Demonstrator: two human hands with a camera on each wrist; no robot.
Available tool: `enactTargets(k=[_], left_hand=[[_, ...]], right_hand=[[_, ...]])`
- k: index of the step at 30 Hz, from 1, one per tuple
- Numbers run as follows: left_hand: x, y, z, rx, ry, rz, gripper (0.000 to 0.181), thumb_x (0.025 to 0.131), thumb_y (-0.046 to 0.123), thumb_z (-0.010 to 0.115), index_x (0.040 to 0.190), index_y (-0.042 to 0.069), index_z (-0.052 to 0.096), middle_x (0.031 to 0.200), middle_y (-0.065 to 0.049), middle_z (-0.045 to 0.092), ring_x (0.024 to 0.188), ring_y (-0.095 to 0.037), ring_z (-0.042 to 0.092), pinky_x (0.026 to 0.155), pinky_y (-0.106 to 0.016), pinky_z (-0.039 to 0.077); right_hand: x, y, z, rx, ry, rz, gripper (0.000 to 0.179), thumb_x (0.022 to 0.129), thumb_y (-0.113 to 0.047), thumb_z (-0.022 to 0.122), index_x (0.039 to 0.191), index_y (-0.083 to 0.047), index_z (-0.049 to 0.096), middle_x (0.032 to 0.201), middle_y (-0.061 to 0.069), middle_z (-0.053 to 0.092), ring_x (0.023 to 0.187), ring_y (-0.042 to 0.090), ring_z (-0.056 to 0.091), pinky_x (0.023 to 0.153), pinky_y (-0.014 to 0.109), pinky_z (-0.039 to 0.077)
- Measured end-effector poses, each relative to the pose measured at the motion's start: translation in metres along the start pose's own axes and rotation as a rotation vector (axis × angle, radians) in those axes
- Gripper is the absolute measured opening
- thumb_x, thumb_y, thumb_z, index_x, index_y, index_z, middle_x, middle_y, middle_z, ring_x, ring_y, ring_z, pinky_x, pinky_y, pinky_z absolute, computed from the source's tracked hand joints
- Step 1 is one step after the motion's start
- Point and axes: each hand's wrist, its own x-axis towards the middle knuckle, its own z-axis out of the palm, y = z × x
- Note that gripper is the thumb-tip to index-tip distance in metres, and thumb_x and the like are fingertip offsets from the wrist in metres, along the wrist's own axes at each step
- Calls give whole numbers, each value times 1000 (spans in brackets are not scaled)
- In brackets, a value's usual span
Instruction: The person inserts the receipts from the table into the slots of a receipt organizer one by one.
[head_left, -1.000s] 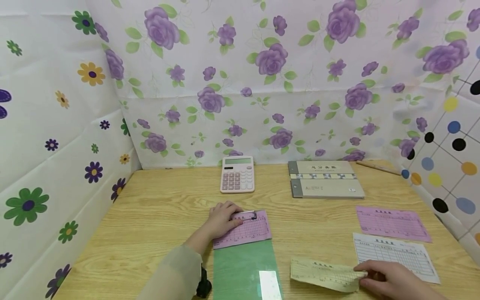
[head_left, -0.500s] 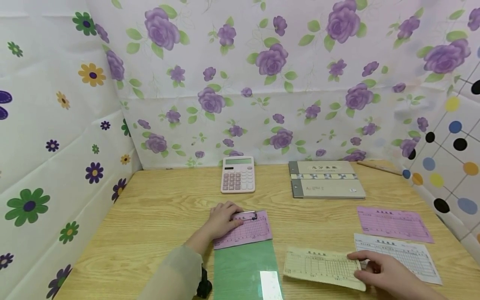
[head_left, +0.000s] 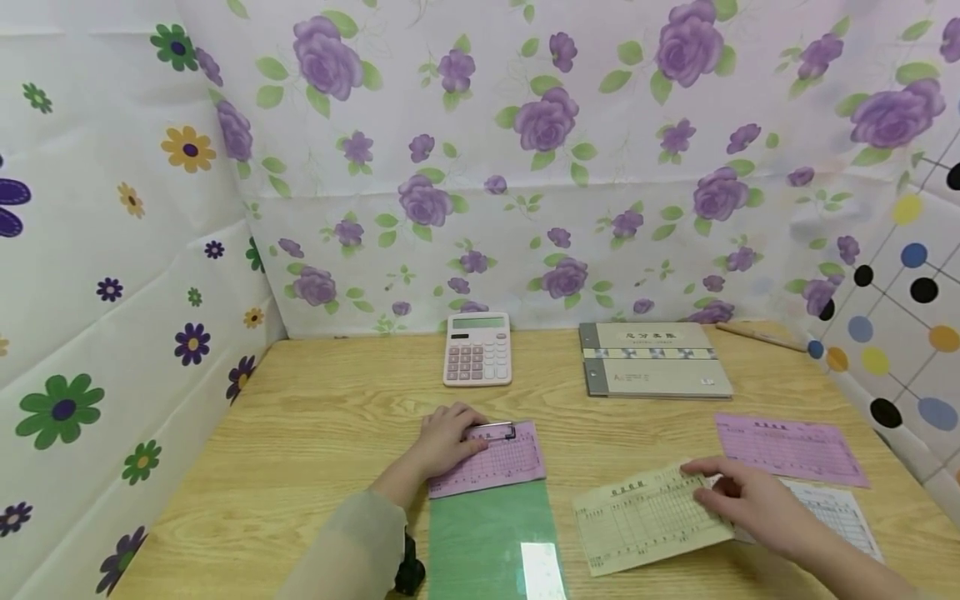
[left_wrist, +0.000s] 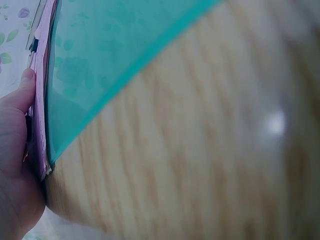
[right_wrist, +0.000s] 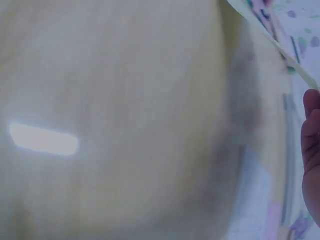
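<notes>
My left hand point(head_left: 447, 442) holds the top left of a green clipboard point(head_left: 491, 533), fingers by its metal clip point(head_left: 492, 431) and thumb on a pink printed form point(head_left: 487, 467). In the left wrist view, the thumb lies on the pink paper's side; the other fingers are mostly hidden. To the right, a yellow printed form point(head_left: 648, 521) is tilted up, its upper right edge pinched between thumb and fingers of my right hand point(head_left: 750, 500). The right wrist view shows the yellow form point(right_wrist: 280, 47) edge-on above the fingers.
A white form point(head_left: 836, 512), partly covered by the right hand, and another pink form point(head_left: 791, 450) lie at the right. Farther back are a calculator point(head_left: 477, 350), a grey ledger book point(head_left: 656, 360) and a thin stick-like pen point(head_left: 761, 336). Patterned cloth walls bound the wooden table point(head_left: 322, 392).
The right hand has lifted and turned the yellow form, which now faces up more fully and covers part of the white form. The left hand stays put on the clipboard.
</notes>
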Motion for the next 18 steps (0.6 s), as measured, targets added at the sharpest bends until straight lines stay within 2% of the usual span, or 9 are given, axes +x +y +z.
enactTargets(k=[3, 4, 8, 10, 11, 14, 18], left_hand=[[0, 0, 0, -7, 5, 7, 35, 90, 40, 60, 120, 23, 60, 119, 3, 52, 106, -20, 43, 87, -43, 28], [0, 0, 0, -8, 7, 9, 34, 90, 40, 61, 120, 23, 60, 119, 3, 52, 106, -21, 43, 87, -43, 28], [0, -1, -1, -9, 9, 13, 34, 90, 40, 60, 119, 22, 60, 119, 3, 52, 106, -21, 43, 86, -42, 28], [0, 0, -1, -8, 8, 13, 34, 90, 40, 60, 119, 22, 60, 119, 3, 52, 105, -20, 43, 86, -42, 28], [0, 0, -1, -8, 8, 13, 34, 90, 40, 60, 119, 22, 60, 119, 3, 52, 105, -20, 43, 86, -42, 28], [0, 0, -1, -9, 6, 13, 34, 90, 40, 60, 119, 22, 60, 119, 3, 52, 105, -20, 43, 86, -42, 28], [0, 1, 0, -8, 8, 9, 33, 90, 40, 60, 119, 23, 60, 119, 4, 52, 105, -20, 43, 86, -42, 28]], right_hand=[[7, -9, -6, 44, 5, -28, 41, 92, -31, 60, 125, -7, 56, 69, 3, 51, 57, 10, 45, 50, 28, 39], [10, -12, -7, 61, 6, -32, 41, 93, -31, 59, 126, -7, 55, 75, 4, 54, 60, 12, 46, 52, 29, 40], [24, -21, -5, 121, 1, -2, 43, 92, -33, 60, 128, -11, 54, 87, 9, 57, 68, 17, 51, 59, 34, 44], [32, -23, 2, 151, -9, 2, 43, 91, -34, 61, 128, -12, 54, 98, 10, 58, 72, 17, 53, 62, 34, 46], [36, -24, 6, 170, -16, 4, 43, 90, -34, 62, 127, -13, 54, 96, 11, 59, 72, 17, 54, 62, 34, 46], [50, -27, 22, 207, -38, -43, 42, 90, -29, 63, 126, -9, 55, 107, 12, 57, 76, 18, 55, 62, 33, 48], [68, -32, 46, 200, -44, -82, 39, 89, -27, 65, 123, -10, 58, 111, 10, 58, 80, 18, 57, 62, 29, 48]])
